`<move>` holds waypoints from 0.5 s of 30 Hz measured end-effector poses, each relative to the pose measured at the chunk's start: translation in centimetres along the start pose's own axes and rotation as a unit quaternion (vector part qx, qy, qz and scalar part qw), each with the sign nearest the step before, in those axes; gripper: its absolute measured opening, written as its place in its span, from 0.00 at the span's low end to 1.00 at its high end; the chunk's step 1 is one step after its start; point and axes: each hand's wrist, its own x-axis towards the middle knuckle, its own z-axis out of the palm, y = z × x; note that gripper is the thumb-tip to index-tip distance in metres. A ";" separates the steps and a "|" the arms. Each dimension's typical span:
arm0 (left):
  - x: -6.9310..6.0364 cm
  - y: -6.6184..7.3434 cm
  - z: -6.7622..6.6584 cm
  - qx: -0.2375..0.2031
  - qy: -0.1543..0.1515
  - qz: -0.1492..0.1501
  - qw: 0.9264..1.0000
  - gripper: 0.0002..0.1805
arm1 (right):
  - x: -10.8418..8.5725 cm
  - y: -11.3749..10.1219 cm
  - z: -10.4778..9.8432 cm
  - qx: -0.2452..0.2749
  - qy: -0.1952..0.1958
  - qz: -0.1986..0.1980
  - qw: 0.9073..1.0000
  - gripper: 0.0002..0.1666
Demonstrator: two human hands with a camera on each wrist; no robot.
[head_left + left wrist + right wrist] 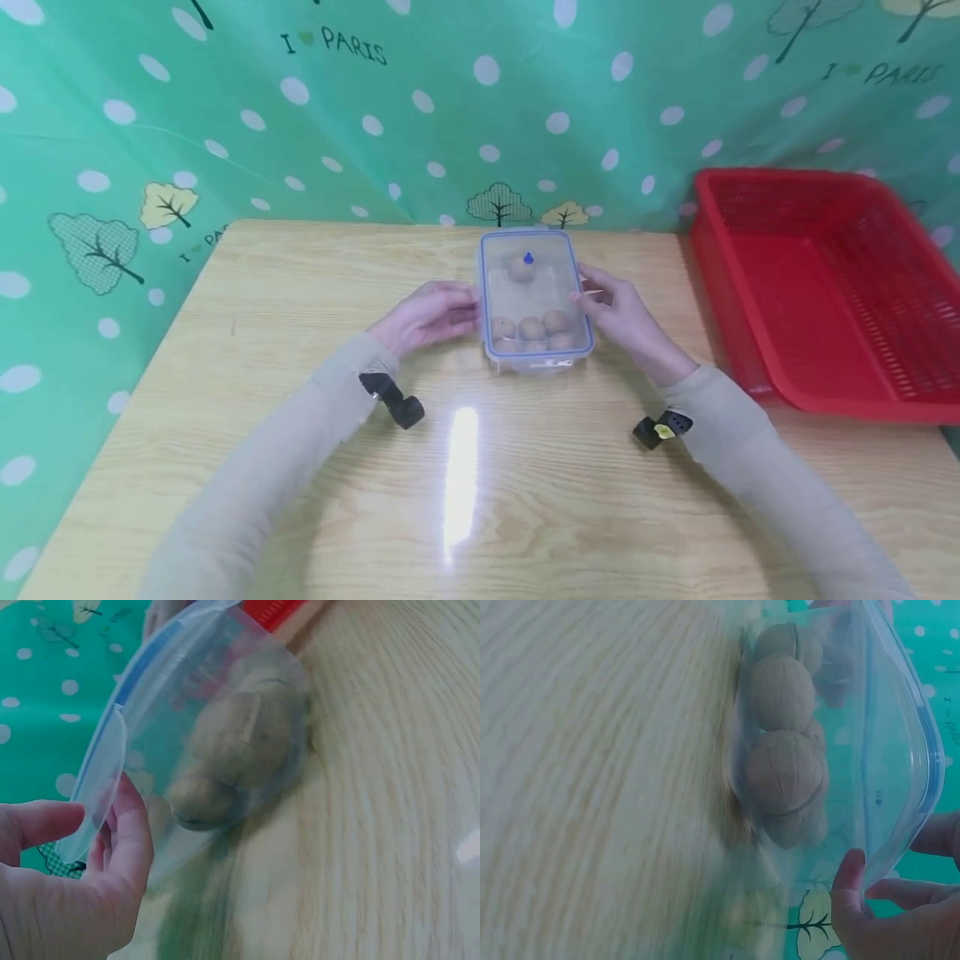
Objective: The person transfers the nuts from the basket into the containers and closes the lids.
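A clear plastic food container (536, 287) with a blue-edged lid stands on the table, its side flaps sticking out. Several walnuts (784, 769) are inside, most gathered at the near end and one lone walnut (522, 268) toward the far end. On its left side, my left hand (433, 318) has thumb and fingers about a lid flap (105, 784), pinching it in the left wrist view. My right hand (618, 312) grips the opposite edge of the lid, thumb and fingers on either side of the flap.
A red plastic basket (825, 308) occupies the right of the wooden table (300, 275). Behind the table hangs a green dotted cloth (420, 133). A bright light reflection lies on the tabletop in front of the container.
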 end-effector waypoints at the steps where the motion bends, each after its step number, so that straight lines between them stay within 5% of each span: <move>1: 0.0 0.0 0.0 0.003 -0.001 -0.001 1.000 0.09 | 0.0 0.0 0.0 0.000 0.000 0.000 1.000 0.34; 10: 0.4 0.0 0.5 0.013 0.010 0.001 1.000 0.14 | -0.2 -0.1 -0.2 -0.010 -0.005 0.010 1.000 0.34; 13: 0.3 -0.2 1.1 0.078 0.035 0.054 0.995 0.10 | -0.2 -0.2 -0.2 -0.015 -0.006 0.012 1.000 0.34; 15: 0.1 -0.4 1.7 0.160 0.065 0.111 0.979 0.07 | -0.2 -0.3 -0.2 -0.018 -0.006 0.012 1.000 0.34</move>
